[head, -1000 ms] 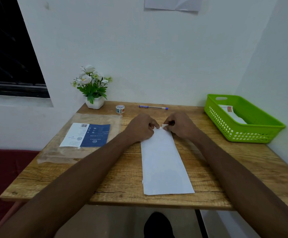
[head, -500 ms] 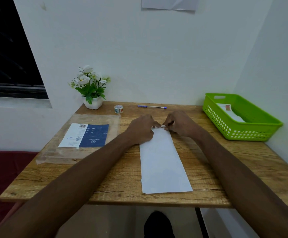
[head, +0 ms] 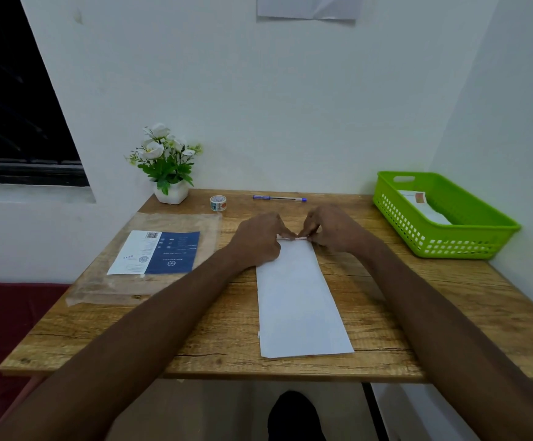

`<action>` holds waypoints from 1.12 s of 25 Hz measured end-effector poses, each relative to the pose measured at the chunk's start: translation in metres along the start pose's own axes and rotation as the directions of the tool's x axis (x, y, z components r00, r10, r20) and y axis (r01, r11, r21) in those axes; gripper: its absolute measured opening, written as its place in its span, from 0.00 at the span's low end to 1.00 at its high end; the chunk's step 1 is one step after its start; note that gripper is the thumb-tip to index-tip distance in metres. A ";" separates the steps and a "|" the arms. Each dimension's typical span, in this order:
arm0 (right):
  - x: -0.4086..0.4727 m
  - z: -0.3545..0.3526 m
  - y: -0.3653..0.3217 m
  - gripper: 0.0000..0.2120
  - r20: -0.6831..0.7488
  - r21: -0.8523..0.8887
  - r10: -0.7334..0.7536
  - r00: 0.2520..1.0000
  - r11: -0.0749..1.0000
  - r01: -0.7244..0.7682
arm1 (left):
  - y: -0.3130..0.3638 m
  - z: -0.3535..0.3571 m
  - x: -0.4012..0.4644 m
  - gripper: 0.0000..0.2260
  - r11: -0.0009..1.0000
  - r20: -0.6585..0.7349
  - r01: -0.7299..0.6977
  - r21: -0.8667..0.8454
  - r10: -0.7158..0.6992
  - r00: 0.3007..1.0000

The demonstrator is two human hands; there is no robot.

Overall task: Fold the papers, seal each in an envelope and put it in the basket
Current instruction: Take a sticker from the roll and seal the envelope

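Both hands stay at the far end of the envelope.

The left hand [head: 259,238] and right hand [head: 332,229] pinch the strip [head: 295,238]; the envelope [head: 300,297] lies on the table [head: 418,313], not sealed yet.

Both hands [head: 294,232] close together, fingers curled, seemingly pinching

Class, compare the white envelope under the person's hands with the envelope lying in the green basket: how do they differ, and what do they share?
The envelope on the table lies flat, lengthwise away from the person; the envelope in the basket leans on a green basket wall. The left hand and right hand pinch the first's far end; nothing touches the second, which shows a reddish patch. Both are white.
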State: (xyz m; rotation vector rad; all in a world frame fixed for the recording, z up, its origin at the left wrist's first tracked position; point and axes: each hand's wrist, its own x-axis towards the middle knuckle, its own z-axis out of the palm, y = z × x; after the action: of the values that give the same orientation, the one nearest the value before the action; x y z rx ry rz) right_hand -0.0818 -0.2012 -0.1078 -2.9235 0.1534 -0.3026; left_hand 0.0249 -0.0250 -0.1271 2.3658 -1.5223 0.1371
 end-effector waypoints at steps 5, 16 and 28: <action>-0.001 -0.006 0.001 0.12 0.020 0.007 -0.032 0.999 0.999 0.032 | 0.001 -0.003 -0.002 0.25 1.000 0.000 -0.013 0.007 0.013 1.000; -0.003 -0.014 0.002 0.11 0.091 0.063 -0.018 0.996 0.998 0.013 | 0.003 -0.004 -0.002 0.21 0.997 0.010 -0.035 0.072 0.035 0.999; 0.002 0.007 0.004 0.11 -0.071 0.224 0.288 0.955 0.937 -0.266 | -0.002 0.006 0.002 0.18 0.996 0.105 -0.013 0.084 0.004 0.994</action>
State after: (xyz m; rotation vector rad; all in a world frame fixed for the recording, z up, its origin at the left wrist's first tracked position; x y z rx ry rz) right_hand -0.0791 -0.2045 -0.1150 -2.6303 0.5119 -0.3969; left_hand 0.0273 -0.0282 -0.1328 2.4687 -1.6039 0.0816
